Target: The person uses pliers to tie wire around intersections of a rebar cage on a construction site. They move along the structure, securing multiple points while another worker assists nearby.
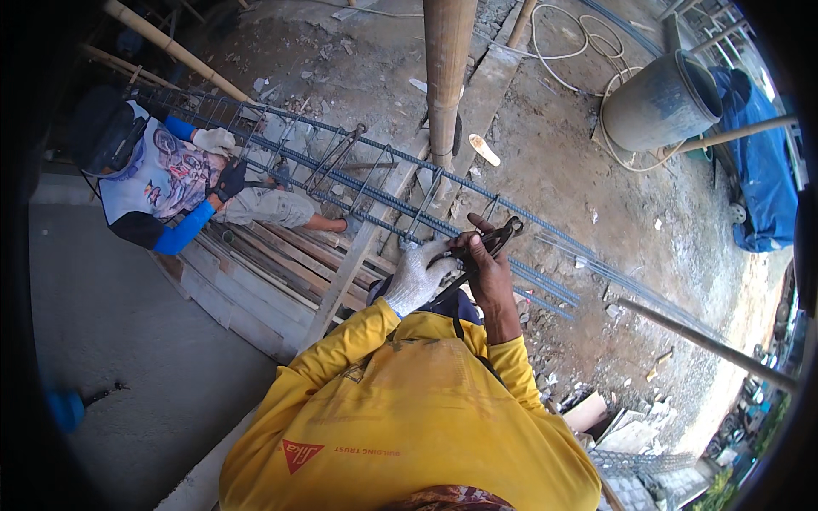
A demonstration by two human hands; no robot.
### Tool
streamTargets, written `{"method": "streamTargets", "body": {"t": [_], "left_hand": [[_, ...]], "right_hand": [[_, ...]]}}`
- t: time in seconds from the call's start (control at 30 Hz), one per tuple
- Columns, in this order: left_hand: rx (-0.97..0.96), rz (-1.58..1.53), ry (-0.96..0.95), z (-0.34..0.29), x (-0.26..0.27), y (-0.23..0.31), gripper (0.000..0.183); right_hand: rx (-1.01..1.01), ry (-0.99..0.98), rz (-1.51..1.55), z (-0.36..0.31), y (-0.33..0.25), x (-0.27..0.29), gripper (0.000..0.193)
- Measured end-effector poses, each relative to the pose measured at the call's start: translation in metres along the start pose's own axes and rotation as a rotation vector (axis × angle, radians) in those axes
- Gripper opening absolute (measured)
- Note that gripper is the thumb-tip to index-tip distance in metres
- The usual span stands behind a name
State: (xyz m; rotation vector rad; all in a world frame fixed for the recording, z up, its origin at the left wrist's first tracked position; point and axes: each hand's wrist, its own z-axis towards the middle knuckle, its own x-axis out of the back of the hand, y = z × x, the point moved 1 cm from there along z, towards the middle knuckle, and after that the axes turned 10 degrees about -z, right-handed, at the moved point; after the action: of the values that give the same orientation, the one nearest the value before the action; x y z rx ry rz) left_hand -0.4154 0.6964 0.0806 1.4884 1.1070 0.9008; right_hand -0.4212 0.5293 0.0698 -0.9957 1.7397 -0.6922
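Pincers (513, 226), dark metal: in the right hand (491, 268), bare, grip closed round them; jaws at the upper right, over the cage, beyond the plank's right edge. Left hand (419, 277), in a whitish glove: fingers bent, just beside the right; cannot tell whether its grip grasps anything.

Rebar cage (319, 169), bluish bars with stirrups: slanting across the plank (345, 285), wooden, near the plank's far end. Boards (281, 264), several: side by side, off the plank's left edge. Co-worker (166, 162), gloved: by the cage's left end. Barrel (656, 102), grey: on the ground's far right.
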Motion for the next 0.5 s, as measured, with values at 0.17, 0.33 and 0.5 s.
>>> {"method": "streamTargets", "body": {"t": [0.17, 0.33, 0.5], "left_hand": [[0.146, -0.168, -0.001, -0.019, 0.027, -0.007, 0.028], [0.052, 0.034, 0.135, -0.028, 0.061, -0.023, 0.025], [-0.093, 0.188, 0.474, -0.026, 0.135, -0.036, 0.026]], "right_hand": [[-0.078, -0.173, -0.24, 0.004, -0.002, -0.005, 0.076], [-0.26, -0.38, -0.307, 0.028, 0.0, -0.026, 0.08], [-0.245, -0.332, -0.688, 0.061, 0.021, -0.039, 0.058]]}}
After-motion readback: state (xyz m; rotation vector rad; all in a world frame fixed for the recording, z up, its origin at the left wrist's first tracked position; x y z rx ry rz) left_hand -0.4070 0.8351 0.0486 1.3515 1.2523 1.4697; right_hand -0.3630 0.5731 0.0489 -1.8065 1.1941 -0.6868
